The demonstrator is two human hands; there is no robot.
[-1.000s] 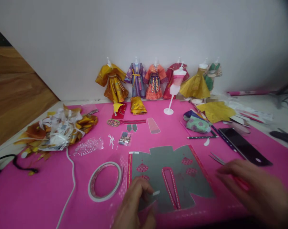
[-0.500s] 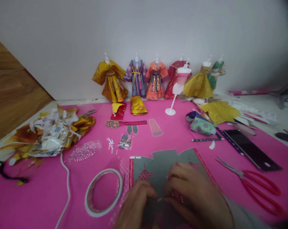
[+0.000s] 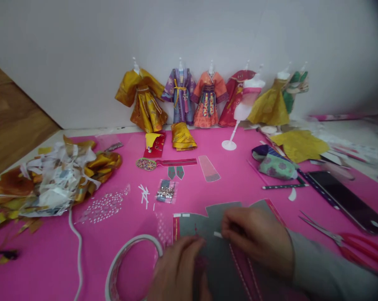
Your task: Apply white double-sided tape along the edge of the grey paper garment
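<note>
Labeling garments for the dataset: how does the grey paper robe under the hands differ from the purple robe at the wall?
The grey paper robe lies flat on the pink mat; the purple robe stands upright on a small mannequin by the wall. The grey one is plain with red trim, the purple one has a yellow sash. Left hand and right hand rest on the grey one; nothing touches the purple. Both are miniature wide-sleeved robes.

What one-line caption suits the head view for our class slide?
Both hands, left and right, press on a grey paper robe on a pink mat, paper-dressed mannequins behind.
</note>
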